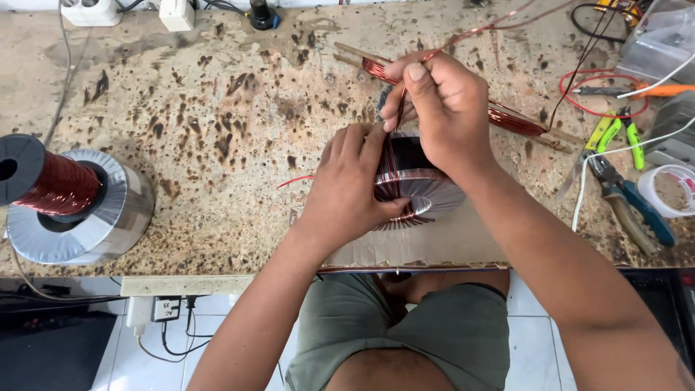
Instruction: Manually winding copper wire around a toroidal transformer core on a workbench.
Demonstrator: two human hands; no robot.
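Grey-green shorts (405, 333) and bare knees fill the bottom middle of the frame, and from there both forearms reach up over the edge of the speckled, stained surface (217, 145). At the centre the left hand (347, 185) is closed around the near left side of a ring-shaped core (420, 192) partly wound with copper wire, fingers spread over its top and thumb against its rim, keeping it tilted on a piece of cardboard (434, 242). Just above it the right hand (445, 101) is pinched shut on a strand of copper wire (397, 123), which runs down into the core's hole and also trails off toward the upper right. Behind that hand a long wooden winding shuttle (517, 119) loaded with the same wire lies slantwise. To judge by this, doing the turn well means keeping the strand taut, laying it snug beside the last turn, and holding the core from twisting. At the far left stands a large spool of copper wire (54, 188) on a silvery ring. At the right edge lie blue-handled pliers (630, 199), a green-handled tool (615, 134) and a roll of tape (670, 190), well apart from the hands.
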